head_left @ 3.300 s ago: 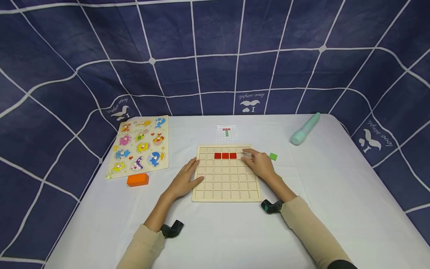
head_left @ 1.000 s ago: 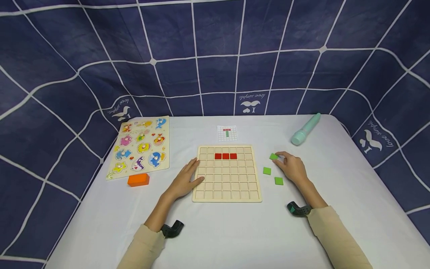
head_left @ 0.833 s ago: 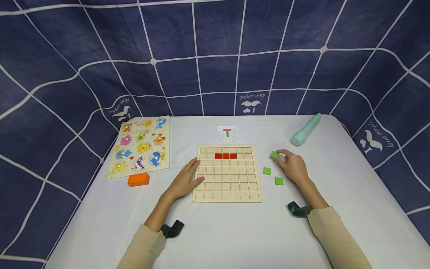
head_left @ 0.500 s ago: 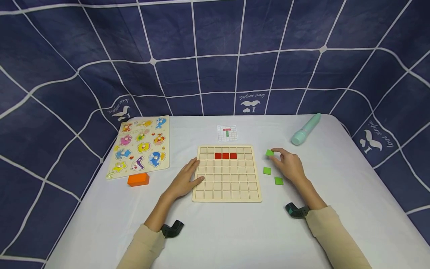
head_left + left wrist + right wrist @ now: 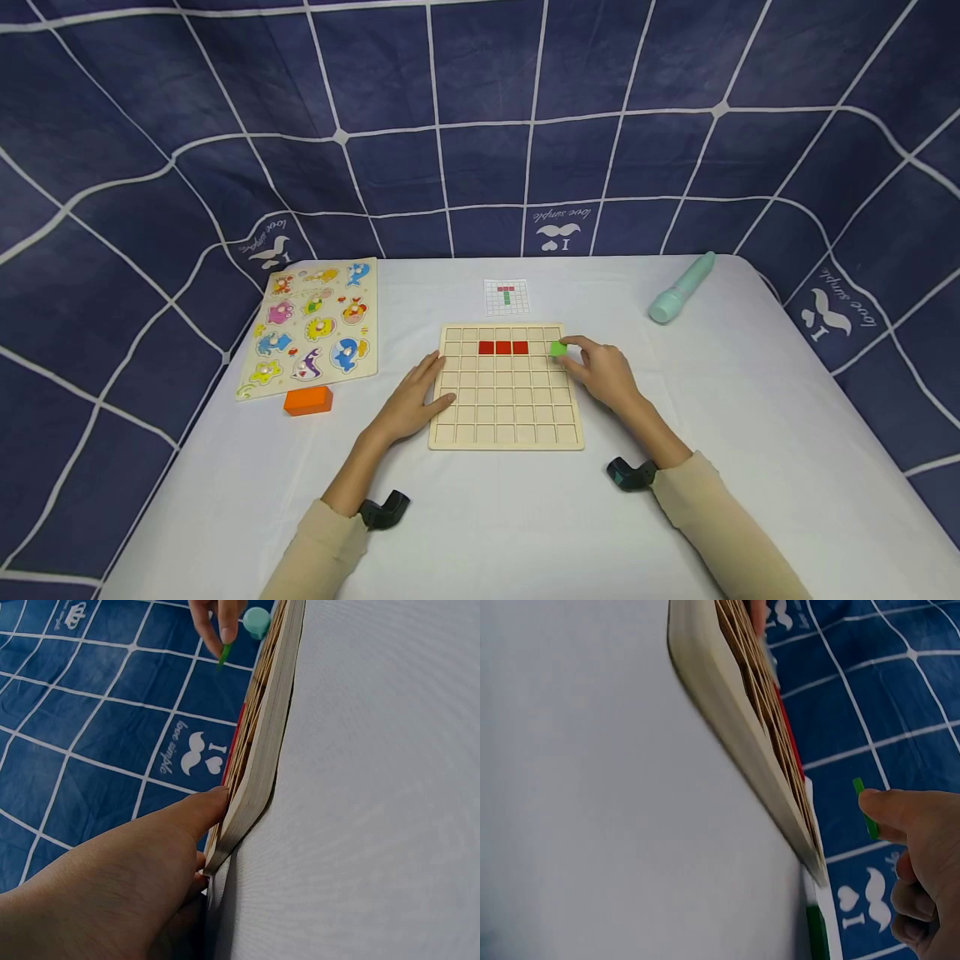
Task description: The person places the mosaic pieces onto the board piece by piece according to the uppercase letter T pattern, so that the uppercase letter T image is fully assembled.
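My right hand (image 5: 606, 373) pinches a small green square tile (image 5: 557, 348) between thumb and fingertips. It is over the right side of the wooden grid board (image 5: 506, 414); in the right wrist view the tile (image 5: 865, 810) is raised above the board's surface. Three red tiles (image 5: 503, 347) lie side by side in the board's second row from the far edge. My left hand (image 5: 408, 402) rests at the board's left edge, fingers extended and thumb over the rim. In the right wrist view another green tile (image 5: 817, 932) lies on the table beside the board.
Behind the board lies a small card (image 5: 507, 297) printed with a red and green T on a grid. An animal puzzle board (image 5: 303, 333) and an orange block (image 5: 308, 401) are at the left. A mint-green, microphone-shaped object (image 5: 681, 289) lies at the back right.
My right hand took hold of the green tile beside the board, lifted it and carried it left over the board's right side. My left hand has stayed in place.
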Available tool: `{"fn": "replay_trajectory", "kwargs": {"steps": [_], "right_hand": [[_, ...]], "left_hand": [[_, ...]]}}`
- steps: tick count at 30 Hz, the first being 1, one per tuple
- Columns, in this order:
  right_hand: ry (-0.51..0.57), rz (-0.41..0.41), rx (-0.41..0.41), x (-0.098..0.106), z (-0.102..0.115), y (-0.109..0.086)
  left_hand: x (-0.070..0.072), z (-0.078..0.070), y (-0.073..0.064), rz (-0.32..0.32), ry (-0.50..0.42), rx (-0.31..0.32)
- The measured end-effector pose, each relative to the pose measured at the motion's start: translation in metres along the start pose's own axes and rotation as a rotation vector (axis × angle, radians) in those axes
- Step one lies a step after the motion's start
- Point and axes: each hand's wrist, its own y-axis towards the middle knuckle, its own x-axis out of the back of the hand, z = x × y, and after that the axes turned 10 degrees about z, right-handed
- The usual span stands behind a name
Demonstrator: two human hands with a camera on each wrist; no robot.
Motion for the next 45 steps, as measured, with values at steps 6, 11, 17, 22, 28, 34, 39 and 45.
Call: {"fn": "replay_trajectory", "kwargs": {"steps": [6,11,17,22,28,34,39,45], "right_hand": [[0.028,0.054,0.048,-0.014,0.025,0.01],[0.047,0.074,0.088,-0.028,0.043,0.019],[0.058,0.092,0.104,-0.04,0.053,0.026],[0.042,0.081,0.095,-0.047,0.052,0.028],[0.029,0.112,0.069,-0.051,0.048,0.028],[0.031,0.119,0.076,-0.055,0.046,0.029],[0.039,0.12,0.078,-0.056,0.046,0.029],[0.05,0.119,0.082,-0.056,0.047,0.029]], "left_hand": [[0.0,0.0,0.0,-0.002,-0.002,-0.003],[0.0,0.0,0.0,-0.002,0.003,-0.007],[0.0,0.001,0.001,0.0,0.007,-0.009],[0.0,0.0,0.001,0.007,0.001,0.002],[0.0,-0.001,0.0,0.005,0.001,0.007],[0.0,-0.001,-0.001,0.001,-0.001,0.002],[0.0,-0.001,-0.001,0.0,-0.001,0.001],[0.001,0.0,-0.002,0.001,-0.002,0.001]]}}
